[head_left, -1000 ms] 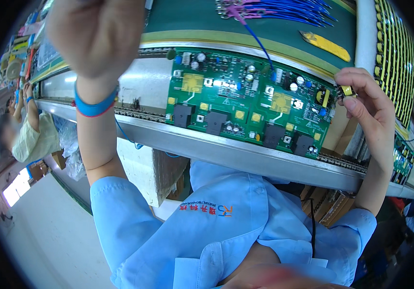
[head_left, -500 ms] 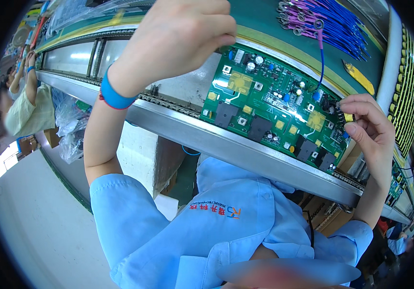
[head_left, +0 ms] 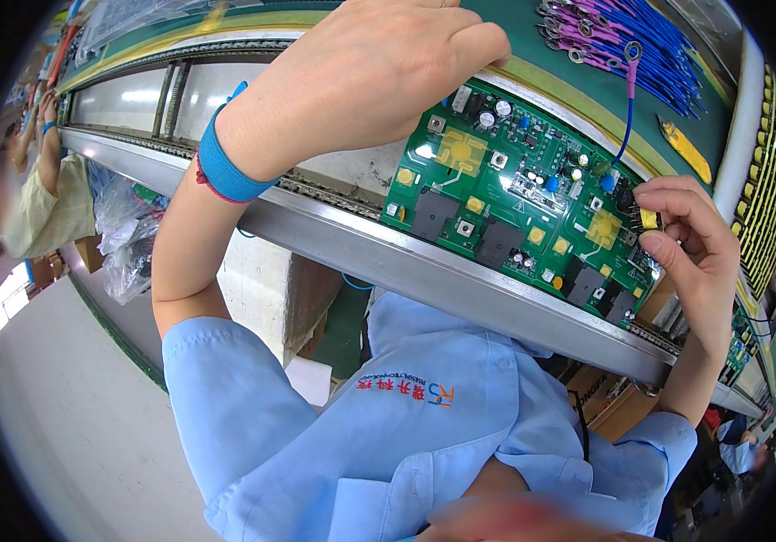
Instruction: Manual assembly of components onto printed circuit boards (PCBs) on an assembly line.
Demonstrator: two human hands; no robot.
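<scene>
A green circuit board (head_left: 460, 200) lies on the metal conveyor rails, carrying black blocks, yellow-taped patches and small capacitors. At the right end of the board, my right hand (head_left: 697, 237) pinches a small yellow-and-black transformer (head_left: 649, 219) between thumb and fingers. Its pins face the board; whether they touch it I cannot tell. My left hand (head_left: 388, 72), with a blue wrist strap (head_left: 225, 167), is above the board's far left corner. Its fingers are curled, and what they hold, if anything, is hidden behind the hand. A blue wire (head_left: 628, 122) with a ring terminal rises from the board.
A bundle of blue wires (head_left: 650, 54) with pink sleeves lies beyond the rail on the green surface, near a yellow utility knife (head_left: 684, 152). Rows of yellow-and-black parts (head_left: 772, 181) stand at the right. Another person (head_left: 49, 199) works at the far left.
My left hand has shifted to the right along the board's far edge. My right hand stays at the right end, still pinching the transformer. The whole view has moved slightly.
</scene>
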